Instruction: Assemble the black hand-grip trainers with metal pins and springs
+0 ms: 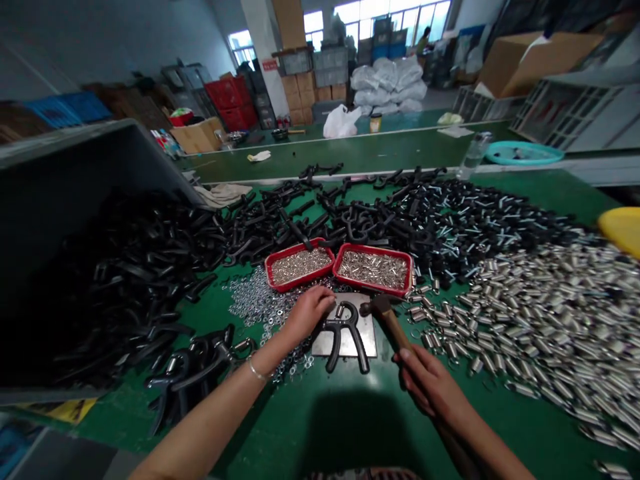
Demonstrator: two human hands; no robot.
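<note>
My left hand (310, 312) rests with curled fingers on the top of a black two-handled hand-grip piece (346, 333) that lies on a small steel plate (367, 341). My right hand (431, 387) is wrapped round the wooden handle of a hammer (384, 311), whose head sits on the plate's right edge, next to the grip. Two red trays (299, 267) (374, 269) of small silvery parts stand just beyond the plate. Loose washers (255, 301) lie to the left of my left hand.
Black plastic handles (150, 267) are heaped at the left and across the back. Silver metal springs (540, 313) cover the right side. Finished grips (195, 367) lie near my left forearm. A large grey bin (75, 173) stands at the left, a yellow tub (623, 227) at the right.
</note>
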